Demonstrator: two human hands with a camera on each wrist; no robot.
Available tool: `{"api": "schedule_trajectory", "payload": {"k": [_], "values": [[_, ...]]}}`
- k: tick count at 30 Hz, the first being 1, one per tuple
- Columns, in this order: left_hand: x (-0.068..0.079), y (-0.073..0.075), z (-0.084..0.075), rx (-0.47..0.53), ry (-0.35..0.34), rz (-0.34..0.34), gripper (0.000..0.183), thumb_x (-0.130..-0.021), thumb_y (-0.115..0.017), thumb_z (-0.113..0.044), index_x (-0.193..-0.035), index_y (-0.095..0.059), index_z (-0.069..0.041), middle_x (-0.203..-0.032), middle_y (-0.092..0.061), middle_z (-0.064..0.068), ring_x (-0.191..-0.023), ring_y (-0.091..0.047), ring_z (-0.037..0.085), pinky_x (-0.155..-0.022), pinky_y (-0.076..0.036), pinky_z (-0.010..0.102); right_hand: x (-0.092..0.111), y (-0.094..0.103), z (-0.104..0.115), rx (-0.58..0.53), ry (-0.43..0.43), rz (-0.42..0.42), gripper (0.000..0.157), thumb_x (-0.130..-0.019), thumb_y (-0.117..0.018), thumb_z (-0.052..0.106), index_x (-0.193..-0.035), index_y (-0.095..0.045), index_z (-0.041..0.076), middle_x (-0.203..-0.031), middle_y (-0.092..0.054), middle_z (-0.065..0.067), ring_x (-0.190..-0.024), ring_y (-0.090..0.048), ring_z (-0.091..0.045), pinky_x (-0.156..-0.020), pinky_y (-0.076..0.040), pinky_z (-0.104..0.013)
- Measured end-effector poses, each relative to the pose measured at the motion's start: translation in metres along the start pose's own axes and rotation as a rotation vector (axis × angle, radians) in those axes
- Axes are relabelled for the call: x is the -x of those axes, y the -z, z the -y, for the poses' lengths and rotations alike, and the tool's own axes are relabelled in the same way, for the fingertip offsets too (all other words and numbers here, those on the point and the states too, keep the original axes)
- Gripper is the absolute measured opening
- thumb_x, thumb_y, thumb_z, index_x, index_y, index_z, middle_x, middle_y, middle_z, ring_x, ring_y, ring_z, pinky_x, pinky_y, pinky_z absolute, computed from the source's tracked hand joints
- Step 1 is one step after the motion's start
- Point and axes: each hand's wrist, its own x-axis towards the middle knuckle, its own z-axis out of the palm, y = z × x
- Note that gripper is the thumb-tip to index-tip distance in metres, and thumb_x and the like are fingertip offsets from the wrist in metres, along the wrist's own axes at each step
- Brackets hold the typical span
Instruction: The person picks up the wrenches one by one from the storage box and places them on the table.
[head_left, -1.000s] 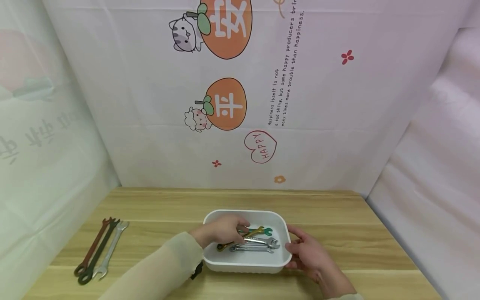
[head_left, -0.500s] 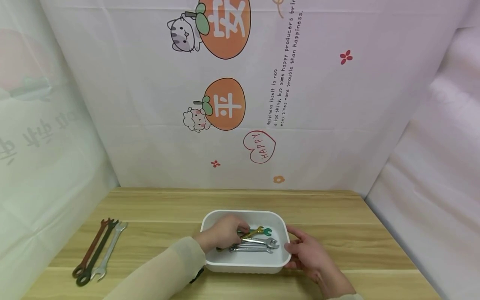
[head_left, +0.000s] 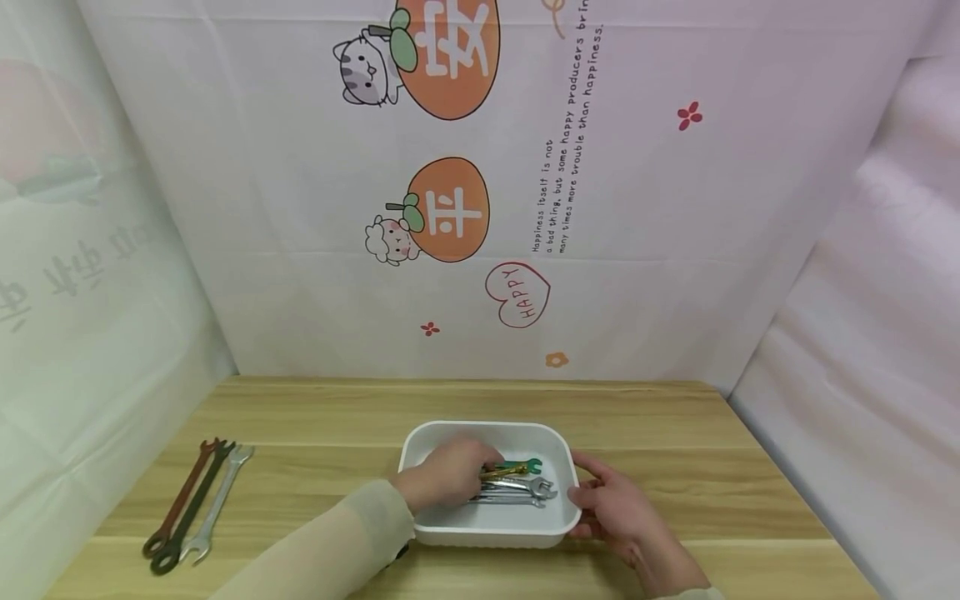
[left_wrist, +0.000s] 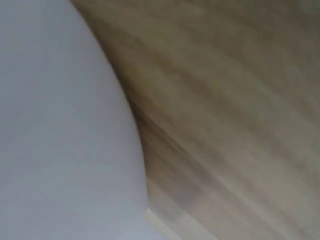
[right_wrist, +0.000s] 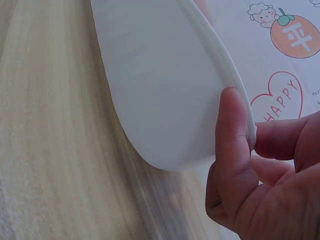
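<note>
Background: a white printed cloth (head_left: 300, 183) is hanging behind everything, showing me orange fruits (head_left: 450, 240) and a red heart (head_left: 517, 295) reading HAPPY.
Wooden table (head_left: 675, 467): its back edge is running along the foot of that cloth.
White tray (head_left: 495, 539): it is standing midway between the table's left and right edges, well apart from both.
Inside the tray: a green wrench (head_left: 532, 465), a gold wrench (head_left: 506, 472) and several silver wrenches (head_left: 513, 482) are lying close together, open ends pointing toward the table's right edge.
Left hand (head_left: 450, 473): it is lying inside the tray, fingers bending downward over the gold wrench; I cannot tell whether they are pinching it.
Right hand (head_left: 618, 504): it is gripping the tray's rim on the side facing the table's right edge, thumb and fingers holding it between them.
Table's left edge: a reddish-brown wrench (head_left: 180, 502), a dark wrench (head_left: 192, 508) and a separate silver wrench (head_left: 218, 503) are lying side by side nearby, slanting toward the back edge.
</note>
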Motion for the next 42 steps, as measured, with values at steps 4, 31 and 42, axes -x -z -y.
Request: {"api": "schedule_trajectory", "payload": {"k": [4, 31, 42], "values": [[-0.001, 0.003, 0.003, 0.076, 0.043, -0.011, 0.052, -0.071, -0.062, 0.012, -0.113, -0.077, -0.016, -0.097, -0.069, -0.012, -0.089, -0.058, 0.003, -0.084, -0.051, 0.027, 0.0, -0.001, 0.0, -0.001, 0.001, -0.005, 0.061, -0.093, -0.056, -0.007, -0.151, -0.039, 0.003, -0.107, -0.049, -0.026, -0.075, -0.063, -0.031, -0.056, -0.058, -0.038], [0.023, 0.061, 0.034, 1.065, 0.438, -0.236, 0.056, -0.079, -0.065, 0.011, -0.133, -0.062, -0.004, -0.119, -0.064, 0.011, -0.096, -0.064, 0.027, -0.075, -0.058, 0.04, 0.0, -0.004, 0.001, 0.003, -0.021, -0.037, 0.06, -0.093, -0.056, -0.008, -0.15, -0.041, 0.003, -0.108, -0.05, -0.026, -0.074, -0.062, -0.032, -0.055, -0.057, -0.039], [0.083, 0.087, 0.094, 1.056, 0.575, -0.399, 0.06, -0.085, -0.059, 0.009, -0.143, -0.048, 0.003, -0.135, -0.051, 0.026, -0.101, -0.062, 0.034, -0.081, -0.057, 0.041, 0.0, -0.001, 0.001, 0.009, -0.025, -0.017, 0.06, -0.094, -0.056, -0.006, -0.151, -0.039, 0.004, -0.106, -0.051, -0.025, -0.072, -0.063, -0.03, -0.055, -0.058, -0.038]]}}
